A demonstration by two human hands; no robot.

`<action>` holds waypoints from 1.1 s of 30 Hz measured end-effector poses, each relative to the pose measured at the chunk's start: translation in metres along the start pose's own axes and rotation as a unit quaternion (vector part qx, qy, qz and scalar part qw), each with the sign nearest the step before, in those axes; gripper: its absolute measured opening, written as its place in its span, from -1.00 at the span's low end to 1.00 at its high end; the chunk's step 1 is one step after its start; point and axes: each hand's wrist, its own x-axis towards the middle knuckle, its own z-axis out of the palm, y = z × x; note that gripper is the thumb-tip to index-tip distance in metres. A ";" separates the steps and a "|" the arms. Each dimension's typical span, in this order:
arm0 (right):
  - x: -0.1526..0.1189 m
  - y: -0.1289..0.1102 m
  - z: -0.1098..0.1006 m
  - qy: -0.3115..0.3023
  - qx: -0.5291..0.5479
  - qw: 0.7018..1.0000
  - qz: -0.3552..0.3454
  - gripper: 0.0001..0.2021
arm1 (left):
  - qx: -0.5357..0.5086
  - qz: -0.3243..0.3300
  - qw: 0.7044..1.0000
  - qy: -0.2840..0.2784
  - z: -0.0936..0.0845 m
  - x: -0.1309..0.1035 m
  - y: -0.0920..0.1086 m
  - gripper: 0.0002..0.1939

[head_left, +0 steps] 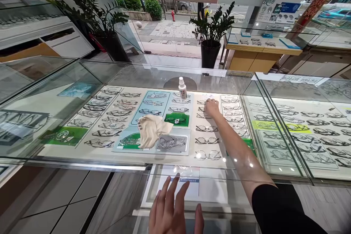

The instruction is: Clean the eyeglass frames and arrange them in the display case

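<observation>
My right hand (211,108) reaches into the glass display case, at the upper part of a column of eyeglasses (202,102). Its fingers are curled down at a frame, partly hiding it. Light spots on the glass show over my forearm. Low in the view, my left hand (172,204) is open with fingers spread, holding nothing, in front of a white pulled-out tray or drawer (214,186). A cream cloth (150,129) lies crumpled on the case's glass top. Beyond it stands a small white bottle (182,88), upright.
Rows of eyeglasses (207,140) fill the case, some on green cards (177,119). A neighbouring case (315,124) adjoins on the right. Past the counter are potted plants (211,49), a wooden display stand (246,58) and a glass front facing the street. Glass edges run along the near side.
</observation>
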 end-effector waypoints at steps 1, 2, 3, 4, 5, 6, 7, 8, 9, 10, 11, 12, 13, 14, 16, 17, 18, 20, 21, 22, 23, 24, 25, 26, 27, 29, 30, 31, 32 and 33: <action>-0.001 0.001 -0.003 0.001 0.001 1.000 0.003 -0.57 | -0.003 0.002 1.000 0.001 -0.001 0.000 0.000 -0.60; -0.003 0.003 -0.006 0.000 0.002 1.000 0.005 -0.57 | -0.005 0.004 1.000 0.000 -0.002 0.000 0.000 -0.60; -0.004 0.005 -0.009 -0.003 0.002 1.000 0.006 -0.58 | -0.007 0.005 1.000 -0.002 -0.003 0.001 0.001 -0.60; -0.006 0.007 -0.013 -0.010 0.001 1.000 0.006 -0.58 | -0.008 0.006 1.000 -0.006 -0.004 0.001 0.001 -0.60; -0.007 0.009 -0.016 -0.019 0.000 1.000 0.005 -0.60 | -0.008 0.005 1.000 -0.010 -0.005 0.002 0.002 -0.60; -0.008 0.011 -0.019 -0.031 -0.002 1.000 0.003 -0.61 | -0.007 0.004 1.000 -0.013 -0.007 0.002 0.002 -0.60; -0.009 0.012 -0.021 -0.043 -0.005 0.999 0.000 -0.63 | -0.005 0.003 1.000 -0.014 -0.007 0.003 0.003 -0.60; -0.010 0.013 -0.022 -0.055 -0.009 0.998 -0.003 -0.65 | -0.003 0.003 1.000 -0.012 -0.008 0.004 0.004 -0.61; -0.011 0.014 -0.023 -0.065 -0.013 0.998 -0.007 -0.66 | -0.001 0.003 1.000 -0.009 -0.008 0.004 0.005 -0.61; -0.012 0.013 -0.023 -0.074 -0.017 0.997 -0.010 -0.67 | -0.001 0.005 1.000 -0.004 -0.008 0.004 0.005 -0.61; -0.013 0.013 -0.022 -0.082 -0.021 0.996 -0.014 -0.68 | -0.001 0.006 1.000 0.001 -0.008 0.005 0.006 -0.61; -0.014 0.012 -0.020 -0.089 -0.024 0.996 -0.017 -0.70 | -0.002 0.009 1.000 0.006 -0.007 0.005 0.006 -0.61; -0.014 0.012 -0.018 -0.094 -0.027 0.995 -0.019 -0.71 | -0.002 0.011 1.000 0.010 -0.007 0.005 0.006 -0.61; -0.015 0.012 -0.016 -0.099 -0.029 0.994 -0.021 -0.72 | -0.002 0.012 1.000 0.013 -0.007 0.005 0.006 -0.61; -0.015 0.011 -0.012 -0.104 -0.033 0.994 -0.026 -0.75 | -0.002 0.014 1.000 0.017 -0.006 0.005 0.006 -0.61; -0.015 0.012 -0.010 -0.104 -0.034 0.994 -0.028 -0.77 | -0.002 0.014 1.000 0.018 -0.006 0.004 0.006 -0.61; -0.015 0.012 -0.009 -0.103 -0.035 0.994 -0.030 -0.78 | -0.002 0.012 1.000 0.017 -0.006 0.004 0.006 -0.61; -0.015 0.013 -0.007 -0.100 -0.037 0.994 -0.033 -0.80 | -0.001 0.007 1.000 0.013 -0.005 0.003 0.006 -0.61; -0.015 0.013 -0.006 -0.098 -0.038 0.994 -0.033 -0.80 | -0.001 0.005 1.000 0.012 -0.004 0.002 0.006 -0.61; -0.014 0.013 -0.006 -0.097 -0.039 0.994 -0.034 -0.80 | -0.002 0.003 1.000 0.013 -0.003 0.002 0.005 -0.60; -0.014 0.013 -0.005 -0.095 -0.040 0.994 -0.035 -0.80 | -0.002 0.002 1.000 0.014 -0.003 0.001 0.005 -0.60; -0.014 0.013 -0.005 -0.093 -0.041 0.994 -0.036 -0.80 | -0.004 0.002 1.000 0.016 -0.002 0.001 0.005 -0.60; -0.014 0.012 -0.005 -0.091 -0.041 0.994 -0.037 -0.80 | -0.005 0.003 1.000 0.018 -0.001 0.000 0.005 -0.60; -0.014 0.012 -0.005 -0.089 -0.042 0.994 -0.037 -0.80 | -0.007 0.002 1.000 0.019 -0.001 0.000 0.005 -0.59; -0.014 0.011 -0.004 -0.087 -0.043 0.995 -0.038 -0.81 | -0.008 0.001 1.000 0.021 -0.001 -0.001 0.005 -0.59; -0.015 0.010 -0.004 -0.083 -0.044 0.995 -0.040 -0.81 | -0.009 -0.001 1.000 0.025 0.000 -0.001 0.005 -0.59; -0.016 0.009 -0.004 -0.081 -0.045 0.995 -0.042 -0.81 | -0.010 -0.003 1.000 0.028 0.000 -0.001 0.006 -0.59; -0.016 0.009 -0.004 -0.079 -0.045 0.995 -0.044 -0.80 | -0.009 -0.004 1.000 0.029 0.000 -0.002 0.006 -0.59; -0.017 0.009 -0.005 -0.077 -0.045 0.995 -0.046 -0.79 | -0.008 -0.005 0.999 0.031 0.000 -0.002 0.006 -0.59; -0.017 0.008 -0.005 -0.076 -0.045 0.995 -0.049 -0.78 | -0.006 -0.005 0.999 0.031 0.000 -0.002 0.006 -0.60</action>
